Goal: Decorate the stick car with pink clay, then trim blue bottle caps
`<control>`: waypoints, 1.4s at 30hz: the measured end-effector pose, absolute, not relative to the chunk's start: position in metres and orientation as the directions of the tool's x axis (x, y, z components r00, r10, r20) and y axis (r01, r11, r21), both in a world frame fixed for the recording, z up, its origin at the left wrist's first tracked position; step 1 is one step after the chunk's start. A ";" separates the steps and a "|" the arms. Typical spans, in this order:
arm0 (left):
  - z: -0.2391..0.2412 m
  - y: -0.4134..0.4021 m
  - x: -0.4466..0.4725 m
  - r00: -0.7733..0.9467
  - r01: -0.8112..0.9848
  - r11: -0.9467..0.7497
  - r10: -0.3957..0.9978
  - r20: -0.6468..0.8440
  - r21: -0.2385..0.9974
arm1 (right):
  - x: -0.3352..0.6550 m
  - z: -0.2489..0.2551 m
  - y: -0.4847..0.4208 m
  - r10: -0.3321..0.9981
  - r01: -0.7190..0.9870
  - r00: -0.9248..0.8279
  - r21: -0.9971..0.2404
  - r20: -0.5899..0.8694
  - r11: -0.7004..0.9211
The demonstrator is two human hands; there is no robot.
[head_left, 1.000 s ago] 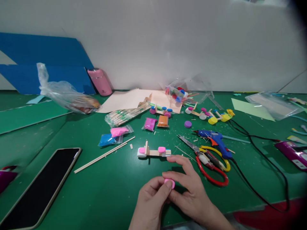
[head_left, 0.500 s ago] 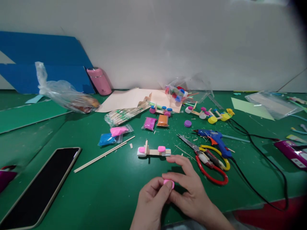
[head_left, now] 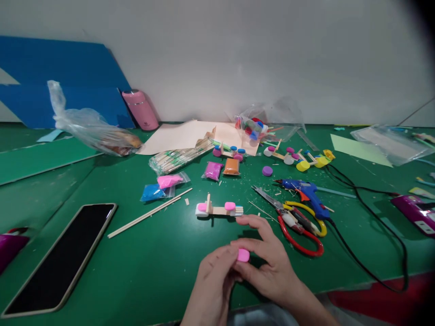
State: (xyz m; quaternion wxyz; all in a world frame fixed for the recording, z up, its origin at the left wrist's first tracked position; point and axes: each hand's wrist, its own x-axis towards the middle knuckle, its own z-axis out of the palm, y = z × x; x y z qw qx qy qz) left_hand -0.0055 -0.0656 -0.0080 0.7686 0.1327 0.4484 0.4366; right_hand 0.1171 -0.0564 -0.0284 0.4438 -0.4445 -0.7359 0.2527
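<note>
A small pink clay disc is pinched between my two hands near the table's front edge. My left hand presses its fingertips against the disc's left side; some of those fingers are hidden. Thumb and index finger of my right hand close round the disc, while another finger reaches forward. Just beyond lies a small model car made of wooden sticks, with white and pink clay wheels.
Scissors, a blue glue gun and its black cable lie at the right. Two wooden sticks and a phone are at the left. Clay packets, a bundle of sticks and more toy cars stand farther back.
My left thumb has shifted off the front of the pink disc, so more of it shows. The disc has turned and moved slightly up and right; the view has tilted a little.
</note>
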 end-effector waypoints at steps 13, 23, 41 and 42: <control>-0.012 -0.065 -0.008 0.231 -0.494 0.599 0.790 -0.568 0.631 | 0.122 -0.034 -0.058 0.879 0.415 -0.201 -0.775 0.433 0.477; -0.015 -0.063 -0.006 0.268 -0.452 0.642 0.760 -0.593 0.619 | 0.124 -0.036 -0.061 0.884 0.409 -0.215 -0.784 0.415 0.468; -0.016 -0.063 -0.009 0.336 -0.630 0.634 0.743 -0.578 0.449 | 0.126 -0.044 -0.063 0.938 0.266 -0.127 -0.900 0.321 0.344; -0.018 -0.063 -0.008 0.351 -0.639 0.638 0.740 -0.574 0.431 | 0.125 -0.045 -0.063 0.944 0.242 -0.118 -0.913 0.309 0.329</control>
